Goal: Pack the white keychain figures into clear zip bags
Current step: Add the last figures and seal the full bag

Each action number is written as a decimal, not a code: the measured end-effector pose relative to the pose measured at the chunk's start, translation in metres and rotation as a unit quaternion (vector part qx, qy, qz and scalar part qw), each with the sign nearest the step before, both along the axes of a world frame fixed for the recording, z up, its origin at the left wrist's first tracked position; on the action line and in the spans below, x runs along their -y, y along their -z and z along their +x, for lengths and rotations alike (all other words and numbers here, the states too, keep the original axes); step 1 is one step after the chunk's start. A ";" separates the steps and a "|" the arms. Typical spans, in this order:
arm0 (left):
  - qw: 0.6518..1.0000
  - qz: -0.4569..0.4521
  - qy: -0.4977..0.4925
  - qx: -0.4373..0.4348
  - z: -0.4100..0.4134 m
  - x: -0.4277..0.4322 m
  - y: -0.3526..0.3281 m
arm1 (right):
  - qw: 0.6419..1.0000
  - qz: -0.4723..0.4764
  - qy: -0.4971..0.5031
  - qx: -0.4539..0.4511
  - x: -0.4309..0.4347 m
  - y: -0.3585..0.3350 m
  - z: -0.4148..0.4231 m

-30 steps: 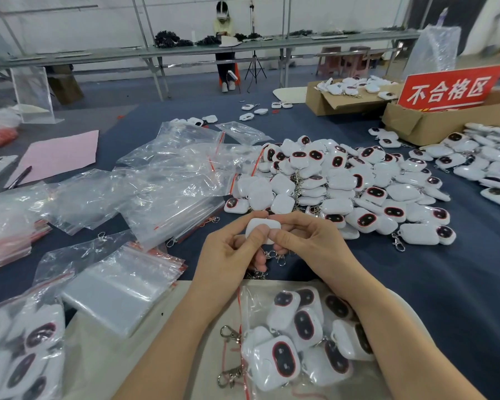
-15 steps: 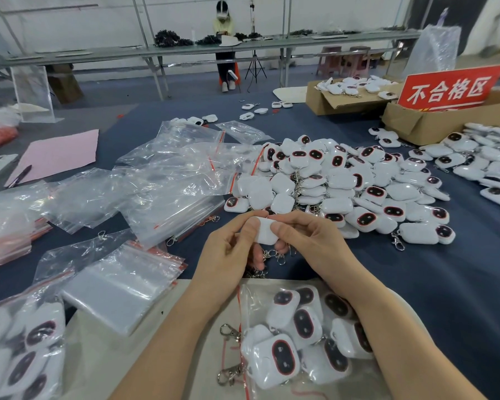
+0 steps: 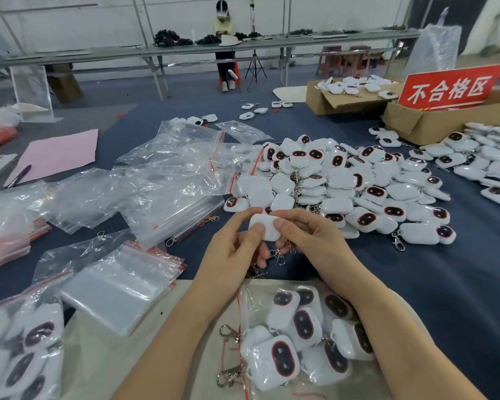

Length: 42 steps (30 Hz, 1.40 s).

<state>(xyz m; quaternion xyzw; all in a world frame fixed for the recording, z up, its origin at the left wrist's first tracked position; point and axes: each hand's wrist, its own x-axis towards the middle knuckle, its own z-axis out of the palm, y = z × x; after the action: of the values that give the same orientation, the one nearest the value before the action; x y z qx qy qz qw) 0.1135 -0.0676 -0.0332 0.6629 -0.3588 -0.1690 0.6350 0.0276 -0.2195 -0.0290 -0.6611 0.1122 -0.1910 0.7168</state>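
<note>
Both my hands hold one white keychain figure [image 3: 267,228] above the blue table, its plain back up and its metal clasp dangling below. My left hand [image 3: 237,249] pinches its left end with the thumb on top. My right hand [image 3: 306,238] pinches its right end. Beyond lies a big pile of white figures with dark faces [image 3: 347,186]. Under my forearms a clear zip bag [image 3: 298,336] holds several figures. A stack of flat clear zip bags [image 3: 119,284] lies at the near left.
Loose crumpled clear bags [image 3: 168,174] cover the left middle. Another filled bag [image 3: 18,353] sits at the bottom left. Cardboard boxes [image 3: 433,122] with a red sign [image 3: 451,88] stand at the back right, more figures [image 3: 485,163] beside them. A pink sheet [image 3: 58,151] lies far left. A person sits beyond the back table.
The figure has been turned a little between my fingers, tilting down to the right. Both hands stay at the same spot.
</note>
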 end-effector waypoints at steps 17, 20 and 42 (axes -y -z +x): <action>1.000 -0.002 -0.003 -0.004 -0.002 -0.002 -0.003 | 1.000 -0.018 -0.013 0.002 0.000 -0.002 -0.002; 1.000 0.005 -0.005 -0.009 -0.002 -0.002 -0.003 | 1.000 -0.018 -0.012 -0.003 0.000 -0.004 -0.003; 0.999 0.000 -0.014 -0.032 -0.002 -0.002 -0.004 | 1.000 -0.008 -0.002 -0.009 -0.003 -0.007 -0.005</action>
<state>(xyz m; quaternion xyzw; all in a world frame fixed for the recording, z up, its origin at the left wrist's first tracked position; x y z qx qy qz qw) 0.1111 -0.0656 -0.0288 0.6623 -0.3295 -0.1813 0.6480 0.0230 -0.2165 -0.0223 -0.6685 0.1163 -0.1846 0.7110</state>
